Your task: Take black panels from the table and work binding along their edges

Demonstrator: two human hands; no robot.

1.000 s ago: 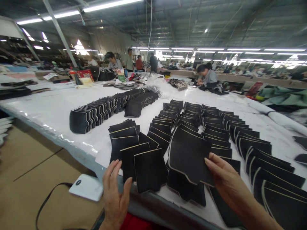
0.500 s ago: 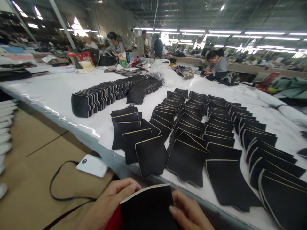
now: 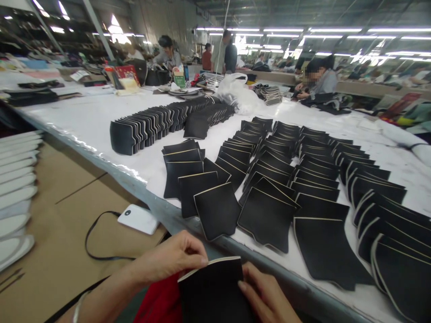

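I hold one black cut piece with a pale edge low in front of me, below the table's edge. My left hand pinches its upper left corner. My right hand grips its right side, fingers on the face. Beyond them, several overlapping rows of the same black pieces lie spread on the white table. A packed row of black pieces standing on edge runs across the table further back.
A white power bank with a black cable lies on brown cardboard at the left. White pieces are stacked at the far left. A clear plastic bag and other workers sit at the far side.
My right hand lifted one black piece off the laid rows and brought it down toward me; my left hand joined and took hold of its corner. The view shifted slightly.
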